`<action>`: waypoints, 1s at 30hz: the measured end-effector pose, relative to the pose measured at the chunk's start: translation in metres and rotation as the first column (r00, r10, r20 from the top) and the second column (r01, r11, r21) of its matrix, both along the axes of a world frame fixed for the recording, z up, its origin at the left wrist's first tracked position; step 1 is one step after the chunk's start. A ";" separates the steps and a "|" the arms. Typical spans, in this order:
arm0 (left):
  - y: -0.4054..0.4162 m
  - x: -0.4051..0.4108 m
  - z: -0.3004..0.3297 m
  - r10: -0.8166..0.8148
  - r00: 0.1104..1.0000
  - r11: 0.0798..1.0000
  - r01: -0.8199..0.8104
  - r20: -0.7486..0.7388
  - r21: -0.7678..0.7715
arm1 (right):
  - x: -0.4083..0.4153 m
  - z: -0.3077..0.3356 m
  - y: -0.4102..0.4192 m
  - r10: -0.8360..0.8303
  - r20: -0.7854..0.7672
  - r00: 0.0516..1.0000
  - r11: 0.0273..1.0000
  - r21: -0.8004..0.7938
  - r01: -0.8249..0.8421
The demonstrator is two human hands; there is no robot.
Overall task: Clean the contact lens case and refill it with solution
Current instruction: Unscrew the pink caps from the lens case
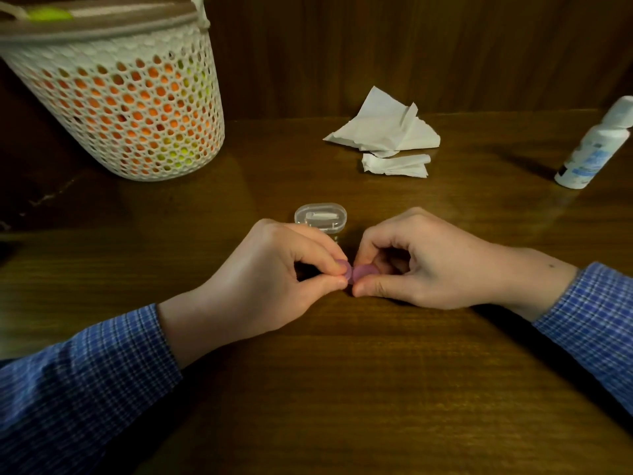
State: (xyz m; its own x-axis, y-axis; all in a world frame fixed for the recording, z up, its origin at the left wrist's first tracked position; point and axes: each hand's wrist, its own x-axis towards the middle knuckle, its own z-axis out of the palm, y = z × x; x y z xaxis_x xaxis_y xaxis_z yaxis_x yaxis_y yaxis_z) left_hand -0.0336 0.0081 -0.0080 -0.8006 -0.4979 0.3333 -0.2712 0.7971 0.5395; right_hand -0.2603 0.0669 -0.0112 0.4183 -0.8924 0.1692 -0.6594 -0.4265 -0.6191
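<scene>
Dark wood table (pixel 342 371) against a wood-panelled wall. Your left hand (pixel 274 279) and right hand (pixel 421 265) met at table centre, each pinching one purple round end of the lens case (pixel 356 273) between thumb and curled fingers, so the case sat between the fingertips, low over the wood. A clear plastic box (pixel 321 217) stood just behind your hands. Crumpled tissues (pixel 387 132) lay further back, a white bottle (pixel 594 149) far right, a mesh basket (pixel 130 108) back left.
</scene>
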 end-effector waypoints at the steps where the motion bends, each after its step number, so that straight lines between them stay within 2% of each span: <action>1: 0.000 0.000 -0.001 0.003 1.000 1.000 -0.003 -0.004 0.001 | 0.000 0.000 0.000 -0.006 -0.002 1.000 1.000 0.002 0.006; 7: -0.004 -0.001 -0.004 -0.004 1.000 1.000 0.004 -0.031 -0.004 | -0.001 -0.001 0.004 -0.082 -0.048 0.995 0.997 -0.017 0.081; 12: -0.001 -0.002 -0.007 0.002 0.998 1.000 -0.003 -0.056 -0.020 | -0.003 -0.004 0.014 -0.180 -0.086 0.980 0.979 -0.114 0.170; 18: 0.000 -0.002 -0.006 0.029 0.999 0.999 -0.029 -0.018 0.025 | 0.000 -0.004 0.019 -0.274 -0.005 0.962 0.955 -0.118 0.271; 30: 0.003 -0.003 -0.005 0.068 0.998 0.996 -0.067 -0.006 0.059 | 0.002 -0.010 0.022 -0.290 0.092 0.953 0.952 -0.073 0.296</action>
State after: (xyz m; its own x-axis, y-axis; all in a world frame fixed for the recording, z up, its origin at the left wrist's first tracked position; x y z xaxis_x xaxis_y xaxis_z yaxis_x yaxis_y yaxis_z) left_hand -0.0369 0.0106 -0.0132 -0.7620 -0.5696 0.3080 -0.3188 0.7440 0.5873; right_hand -0.2582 0.0893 -0.0210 0.1227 -0.9545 0.2718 -0.7133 -0.2752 -0.6445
